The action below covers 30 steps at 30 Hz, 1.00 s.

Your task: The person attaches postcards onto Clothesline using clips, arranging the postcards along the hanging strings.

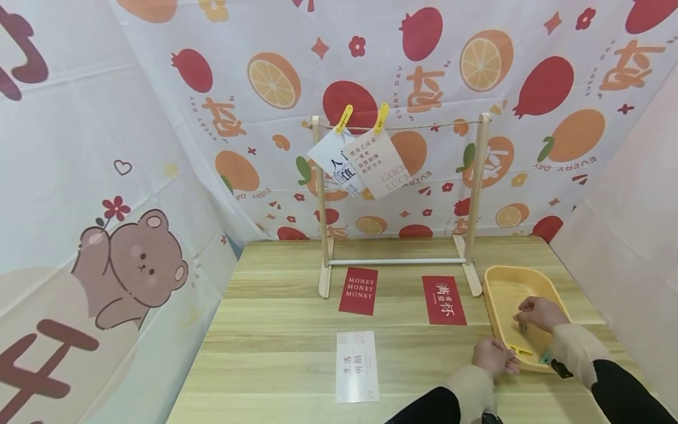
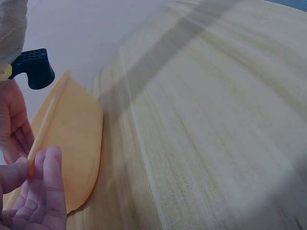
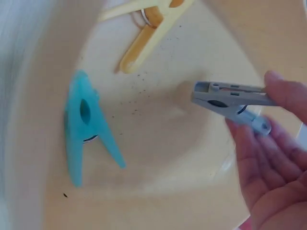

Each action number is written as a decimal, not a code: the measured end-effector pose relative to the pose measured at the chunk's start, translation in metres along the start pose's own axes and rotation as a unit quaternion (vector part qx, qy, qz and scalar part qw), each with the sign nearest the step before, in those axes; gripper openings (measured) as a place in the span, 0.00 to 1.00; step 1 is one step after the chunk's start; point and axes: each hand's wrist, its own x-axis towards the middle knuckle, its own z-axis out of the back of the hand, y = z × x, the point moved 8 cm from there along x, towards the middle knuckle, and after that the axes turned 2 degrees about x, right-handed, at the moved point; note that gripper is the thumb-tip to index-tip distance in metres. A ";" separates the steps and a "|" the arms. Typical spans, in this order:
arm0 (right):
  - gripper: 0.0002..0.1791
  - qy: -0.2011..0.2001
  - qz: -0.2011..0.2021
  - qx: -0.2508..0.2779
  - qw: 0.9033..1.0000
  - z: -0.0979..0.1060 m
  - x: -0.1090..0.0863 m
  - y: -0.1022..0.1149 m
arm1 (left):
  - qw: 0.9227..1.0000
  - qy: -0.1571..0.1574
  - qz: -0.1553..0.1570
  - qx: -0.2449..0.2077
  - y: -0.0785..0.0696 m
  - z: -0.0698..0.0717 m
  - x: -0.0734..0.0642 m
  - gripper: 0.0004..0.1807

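Note:
Over the yellow plastic tray point(image 1: 489, 294), my right hand point(image 1: 544, 314) pinches a grey clothespin point(image 3: 230, 99) between thumb and fingers. In the right wrist view its nose points left and its two handles lie in the fingers of that hand point(image 3: 276, 177). My left hand point(image 1: 491, 357) grips the near left rim of the tray, thumb on one side of the wall point(image 2: 79, 139) and fingers on the other. Inside the tray lie a teal clothespin point(image 3: 76, 132) and a yellow clothespin point(image 3: 139, 50), below the right hand.
Behind stands a wooden frame point(image 1: 478, 176) with a cord. Two yellow clothespins hold a white-blue card point(image 1: 329, 152) and a beige card point(image 1: 382, 168) there. Two red cards point(image 1: 358, 291) and a white card point(image 1: 357, 383) lie on the wooden table point(image 1: 254, 353). Printed cloth surrounds it.

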 end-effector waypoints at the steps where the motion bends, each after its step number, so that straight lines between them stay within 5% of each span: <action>1: 0.18 -0.004 0.006 0.003 1.000 0.000 -0.001 0.002 | 1.000 0.001 0.001 0.000 0.000 0.000 0.000 0.14; 15: 0.21 -0.026 0.001 0.035 0.999 -0.001 0.002 -0.001 | 1.000 0.000 -0.007 -0.017 0.000 0.001 -0.002 0.14; 26: 0.04 -0.114 0.056 0.019 0.992 0.009 0.002 0.008 | 1.000 0.000 -0.016 -0.020 0.000 -0.001 0.000 0.14; 30: 0.05 -0.139 0.068 0.006 0.988 0.012 0.000 0.012 | 1.000 0.017 -0.005 0.013 0.001 0.000 0.004 0.13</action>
